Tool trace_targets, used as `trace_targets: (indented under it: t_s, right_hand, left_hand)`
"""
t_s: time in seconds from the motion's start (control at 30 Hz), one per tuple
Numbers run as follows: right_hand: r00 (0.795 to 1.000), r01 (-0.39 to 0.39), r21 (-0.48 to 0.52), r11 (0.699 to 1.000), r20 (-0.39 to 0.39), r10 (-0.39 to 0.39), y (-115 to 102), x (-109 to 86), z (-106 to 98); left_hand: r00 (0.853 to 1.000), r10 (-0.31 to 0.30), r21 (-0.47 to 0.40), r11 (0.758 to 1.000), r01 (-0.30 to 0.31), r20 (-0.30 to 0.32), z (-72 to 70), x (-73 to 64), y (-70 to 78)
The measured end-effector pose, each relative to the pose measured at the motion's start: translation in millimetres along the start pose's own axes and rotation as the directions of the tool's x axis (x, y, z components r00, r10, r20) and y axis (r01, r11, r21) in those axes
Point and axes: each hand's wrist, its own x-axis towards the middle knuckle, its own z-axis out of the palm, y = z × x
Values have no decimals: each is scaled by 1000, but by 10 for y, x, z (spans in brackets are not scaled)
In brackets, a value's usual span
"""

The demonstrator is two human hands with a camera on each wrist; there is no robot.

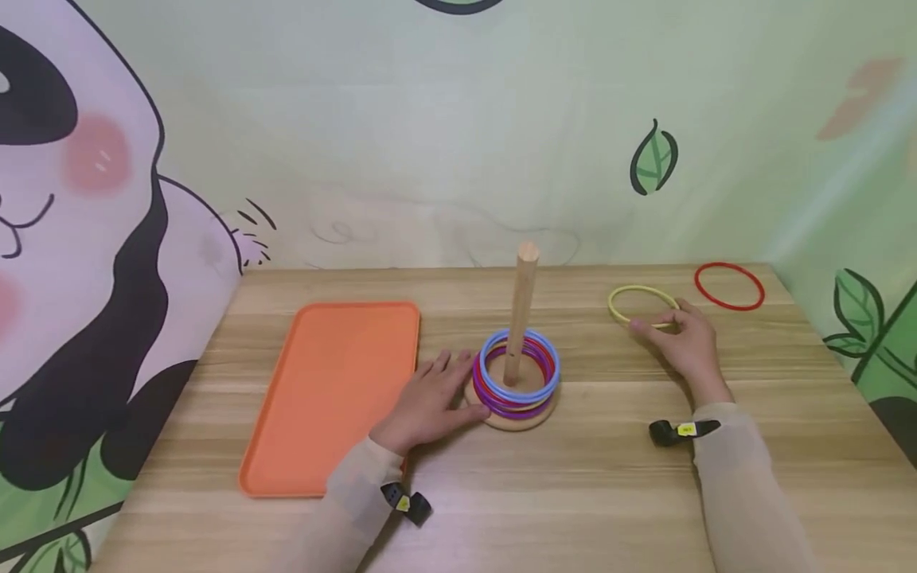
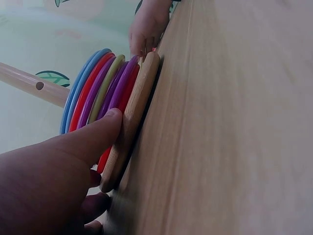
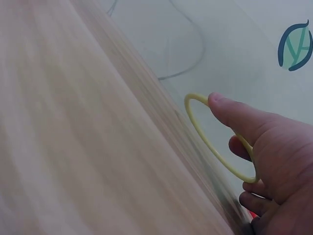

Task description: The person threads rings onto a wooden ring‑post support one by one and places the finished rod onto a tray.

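In the head view, a wooden post [image 1: 521,310] rises from a round wooden base [image 1: 517,424] near the middle of the table. Around its foot lies a stack of blue, red, purple and yellow rings, with a blue ring [image 1: 520,397] on top. My left hand [image 1: 426,402] rests at the left of the stack, fingers extended, its thumb touching the lower rings in the left wrist view. Off to the right, my right hand [image 1: 688,342] pinches a thin yellow ring [image 1: 640,287] between thumb and fingers. The right wrist view shows that ring tilted, apart from the post.
A red ring [image 1: 719,264] lies at the back right, beyond my right hand. An orange tray [image 1: 344,382] sits left of the post, partly under my left forearm. Behind the wooden table [image 1: 573,493] stands a painted wall [image 1: 430,159].
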Motion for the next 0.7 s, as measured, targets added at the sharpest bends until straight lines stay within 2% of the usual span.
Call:
trace_targets:
  t_s: [0.2,0.7]
  right_hand:
    - [1000,0,42,999,-21,1,-14,1,40]
    - [1000,-15,41,999,-7,16,0,-8,26]
  left_hand:
    - [1000,7,0,1000,-7,-16,11,-22,-19]
    - [1000,-2,3,1000,2,-2,16,-1,-7]
